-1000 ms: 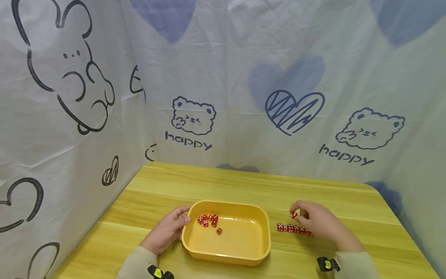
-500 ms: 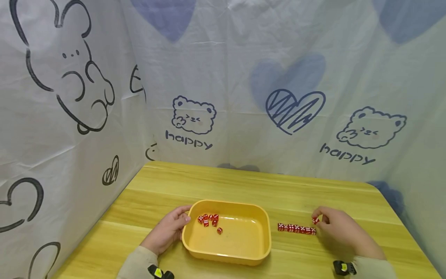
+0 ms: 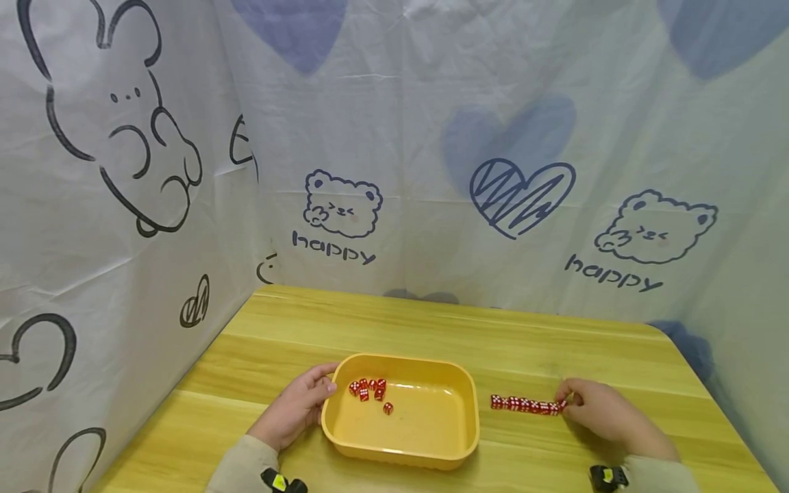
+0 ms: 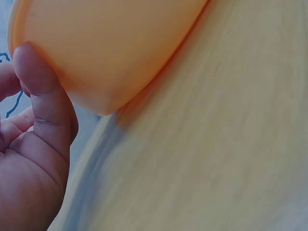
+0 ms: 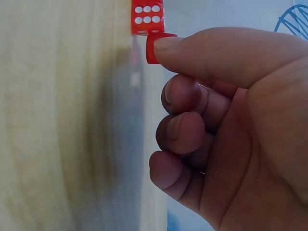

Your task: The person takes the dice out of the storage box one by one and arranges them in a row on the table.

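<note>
My right hand (image 3: 600,409) pinches a red die (image 5: 152,48) between thumb and fingers at the right end of a row of red dice (image 3: 524,405) on the table. In the right wrist view the pinched die sits right by the row's end die (image 5: 147,18), which shows six white dots. My left hand (image 3: 302,404) grips the left side of a yellow plastic bin (image 3: 401,457), its thumb at the rim. Inside the bin, several loose red dice (image 3: 364,395) lie toward the back left, with a single die (image 3: 387,409) a little nearer the middle.
The yellow wood-grain table (image 3: 296,315) has a rounded far right corner. White cloth walls (image 3: 425,233) printed with hearts and bears stand along its left and far sides. The bin stands left of the dice row, with a strip of table between them.
My right hand has moved right along the row, then down and toward me, bringing the pinched die to the row's right end. My left hand and the bin stay in place.
</note>
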Available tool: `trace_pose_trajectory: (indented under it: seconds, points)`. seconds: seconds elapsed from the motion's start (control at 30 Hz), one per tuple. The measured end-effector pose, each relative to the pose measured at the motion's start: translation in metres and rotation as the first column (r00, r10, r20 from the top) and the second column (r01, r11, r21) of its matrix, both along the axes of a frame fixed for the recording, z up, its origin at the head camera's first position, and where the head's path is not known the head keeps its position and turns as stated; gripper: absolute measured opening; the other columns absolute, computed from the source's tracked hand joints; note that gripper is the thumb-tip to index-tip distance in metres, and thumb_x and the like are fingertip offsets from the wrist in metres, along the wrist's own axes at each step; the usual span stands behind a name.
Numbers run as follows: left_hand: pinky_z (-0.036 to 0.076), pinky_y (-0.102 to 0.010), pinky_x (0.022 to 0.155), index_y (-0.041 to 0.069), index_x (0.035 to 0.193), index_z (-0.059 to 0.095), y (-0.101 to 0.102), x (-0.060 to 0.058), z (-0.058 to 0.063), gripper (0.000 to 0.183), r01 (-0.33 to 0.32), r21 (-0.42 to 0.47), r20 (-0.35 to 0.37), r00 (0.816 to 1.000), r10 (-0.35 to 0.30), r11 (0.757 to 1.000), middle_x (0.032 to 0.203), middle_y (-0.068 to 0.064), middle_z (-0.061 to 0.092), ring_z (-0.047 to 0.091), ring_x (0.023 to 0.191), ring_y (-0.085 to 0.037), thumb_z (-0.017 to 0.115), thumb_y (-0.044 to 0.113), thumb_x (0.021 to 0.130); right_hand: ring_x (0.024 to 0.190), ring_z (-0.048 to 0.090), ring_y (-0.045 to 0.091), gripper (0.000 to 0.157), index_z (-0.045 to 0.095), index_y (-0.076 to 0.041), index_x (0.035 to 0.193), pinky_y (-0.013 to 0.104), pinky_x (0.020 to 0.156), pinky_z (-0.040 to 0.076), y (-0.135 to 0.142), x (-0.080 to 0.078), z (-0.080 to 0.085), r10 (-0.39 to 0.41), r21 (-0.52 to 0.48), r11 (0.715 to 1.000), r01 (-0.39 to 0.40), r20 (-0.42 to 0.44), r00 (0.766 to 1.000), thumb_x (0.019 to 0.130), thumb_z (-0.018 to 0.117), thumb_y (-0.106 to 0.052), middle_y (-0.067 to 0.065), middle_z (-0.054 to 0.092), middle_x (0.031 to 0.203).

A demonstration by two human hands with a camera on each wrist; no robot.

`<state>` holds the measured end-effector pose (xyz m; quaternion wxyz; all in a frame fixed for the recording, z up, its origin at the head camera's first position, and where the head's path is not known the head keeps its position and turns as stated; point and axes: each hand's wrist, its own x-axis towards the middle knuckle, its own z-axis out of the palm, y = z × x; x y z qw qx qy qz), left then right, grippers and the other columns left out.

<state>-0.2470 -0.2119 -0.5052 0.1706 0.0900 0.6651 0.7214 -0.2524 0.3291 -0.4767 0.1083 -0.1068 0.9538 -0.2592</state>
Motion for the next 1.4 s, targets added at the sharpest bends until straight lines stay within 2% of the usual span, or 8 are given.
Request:
trace_pose_trajectory:
  seconds: [0.27, 0.5, 0.73, 0.9, 1.4]
  points:
    - [0.057, -0.029, 0.064, -0.003, 0.155, 0.029, 0.000, 0.000, 0.000, 0.060, 0.012, 0.006, -0.001, 1.000, -0.012, 1.000, 0.102, -0.014, 0.054, 0.060, 0.081, -0.019, 0.055, 0.019, 0.106, 0.074, 0.051, 0.020, 0.015, 0.066, -0.013, 0.101, 0.040, 0.069, 0.045, 0.001, -0.001, -0.004, 0.026, -0.017, 1.000, -0.025, 0.020, 0.999, 0.087, 0.069, -0.006, 0.000, 0.059, 0.082]
    - [0.058, -0.031, 0.067, -0.004, 0.155, 0.028, -0.001, 0.000, -0.001, 0.060, 0.024, 0.016, -0.001, 1.000, -0.024, 1.000, 0.105, -0.016, 0.055, 0.062, 0.085, -0.021, 0.054, 0.019, 0.106, 0.075, 0.051, 0.019, 0.014, 0.066, -0.015, 0.101, 0.040, 0.070, 0.045, -0.001, -0.001, -0.004, 0.015, -0.001, 1.000, -0.015, 0.012, 1.000, 0.088, 0.071, -0.010, -0.001, 0.060, 0.085]
    - [0.058, -0.030, 0.067, -0.005, 0.155, 0.028, -0.001, -0.001, -0.002, 0.060, 0.027, 0.017, -0.004, 1.000, -0.027, 0.999, 0.105, -0.015, 0.055, 0.061, 0.084, -0.020, 0.054, 0.019, 0.107, 0.065, 0.047, 0.020, 0.015, 0.067, -0.015, 0.106, 0.034, 0.057, 0.039, -0.008, 0.000, 0.001, -0.040, -0.018, 0.999, 0.040, 0.000, 0.999, 0.091, 0.071, -0.013, 0.003, 0.052, 0.075]
    - [0.057, -0.029, 0.065, -0.005, 0.154, 0.028, -0.001, -0.002, -0.002, 0.059, 0.021, 0.012, -0.006, 1.000, -0.021, 1.000, 0.104, -0.014, 0.054, 0.061, 0.083, -0.019, 0.053, 0.019, 0.107, 0.062, 0.048, 0.020, 0.018, 0.068, -0.014, 0.109, 0.030, 0.053, 0.038, -0.017, 0.003, 0.008, -0.068, -0.039, 0.997, 0.068, -0.008, 0.998, 0.092, 0.071, -0.016, 0.003, 0.053, 0.073]
    - [0.059, -0.033, 0.068, -0.005, 0.154, 0.029, 0.000, -0.001, -0.001, 0.058, 0.019, 0.016, -0.004, 1.000, -0.019, 1.000, 0.106, -0.017, 0.056, 0.063, 0.087, -0.022, 0.054, 0.019, 0.107, 0.058, 0.048, 0.016, 0.020, 0.069, -0.015, 0.115, 0.029, 0.052, 0.042, -0.059, 0.006, 0.026, 0.022, -0.048, 0.999, -0.027, -0.088, 0.996, 0.095, 0.067, -0.015, -0.001, 0.054, 0.069]
